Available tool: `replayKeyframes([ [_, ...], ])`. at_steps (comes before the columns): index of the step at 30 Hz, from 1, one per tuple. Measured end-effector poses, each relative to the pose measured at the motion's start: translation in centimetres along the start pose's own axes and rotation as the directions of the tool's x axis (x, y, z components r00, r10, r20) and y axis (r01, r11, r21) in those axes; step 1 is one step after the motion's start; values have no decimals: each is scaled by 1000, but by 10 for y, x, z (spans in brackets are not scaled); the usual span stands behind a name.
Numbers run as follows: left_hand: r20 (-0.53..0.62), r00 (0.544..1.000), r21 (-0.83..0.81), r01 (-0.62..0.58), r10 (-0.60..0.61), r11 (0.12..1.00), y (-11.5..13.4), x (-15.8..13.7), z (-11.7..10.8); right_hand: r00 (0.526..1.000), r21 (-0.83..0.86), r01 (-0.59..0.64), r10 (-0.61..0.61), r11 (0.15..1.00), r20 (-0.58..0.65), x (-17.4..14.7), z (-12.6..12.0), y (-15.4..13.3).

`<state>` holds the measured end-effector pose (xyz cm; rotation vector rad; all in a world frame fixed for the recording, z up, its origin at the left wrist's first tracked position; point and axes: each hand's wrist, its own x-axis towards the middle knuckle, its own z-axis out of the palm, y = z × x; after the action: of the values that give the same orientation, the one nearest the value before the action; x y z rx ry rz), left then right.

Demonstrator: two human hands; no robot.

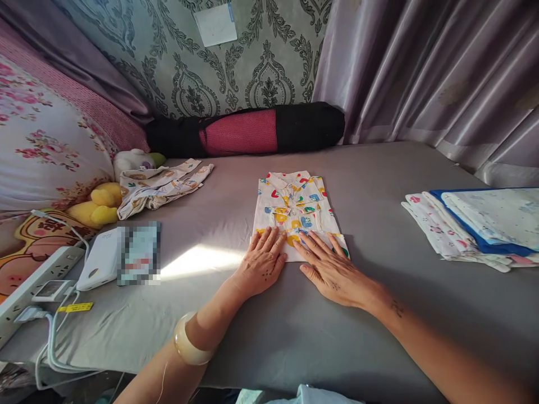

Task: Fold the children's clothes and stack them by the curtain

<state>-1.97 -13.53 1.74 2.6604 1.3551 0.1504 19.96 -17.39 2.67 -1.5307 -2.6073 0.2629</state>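
Note:
A small white collared shirt [295,196] with a bright, colourful print lies folded into a neat rectangle on the grey sheet. My left hand [263,261] rests flat on its near left corner, fingers stretched out and slightly apart. On the near right corner lies my right hand [330,269], palm down with the fingers spread. Both hands press the near edge of the shirt, and neither grips it. The fingers cover part of that edge. A pale bangle [191,339] circles my left forearm.
Folded cloths [484,221] are stacked at the right. At the left lie a crumpled printed garment [160,185], a yellow plush toy [101,205], a white power bank [101,258] and a power strip [37,289] with cables. A black and red rolled bag [240,132] lies along the wall.

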Motion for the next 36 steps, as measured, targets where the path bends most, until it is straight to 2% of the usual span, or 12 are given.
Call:
replayKeyframes([
  [5, -37, 999, -22, 4, -5, 1000, -7, -1, 2, 1000, 25, 3, -4, 1000, 13, -2, -5, 1],
  [8, -97, 993, -7, 64, -64, 998, -14, -3, 3, 998, 16, -60, 60, 998, 10, -4, -6, 6],
  [12, -45, 995, 11, 94, -93, 996, -20, -4, 2, 989, -12, -145, 145, 989, 9, -5, -3, 15],
  [20, 15, 992, 8, 123, -123, 992, -21, -3, -2, 984, -5, -162, 162, 987, 70, -5, -6, 18],
  [24, -9, 984, 7, 181, -181, 984, -28, -2, -4, 958, -43, -284, 286, 958, 27, -4, -6, 29],
  [28, 26, 976, 19, 216, -216, 976, -34, -3, -5, 925, -114, -376, 379, 919, 4, -4, 3, 41],
  [33, 11, 979, 1, 204, -204, 979, -37, -5, -3, 932, -110, -363, 363, 925, -29, -5, 10, 46],
  [36, -95, 985, -20, 145, -147, 989, -35, -4, -6, 944, -90, -327, 320, 941, -83, -4, 5, 42],
])
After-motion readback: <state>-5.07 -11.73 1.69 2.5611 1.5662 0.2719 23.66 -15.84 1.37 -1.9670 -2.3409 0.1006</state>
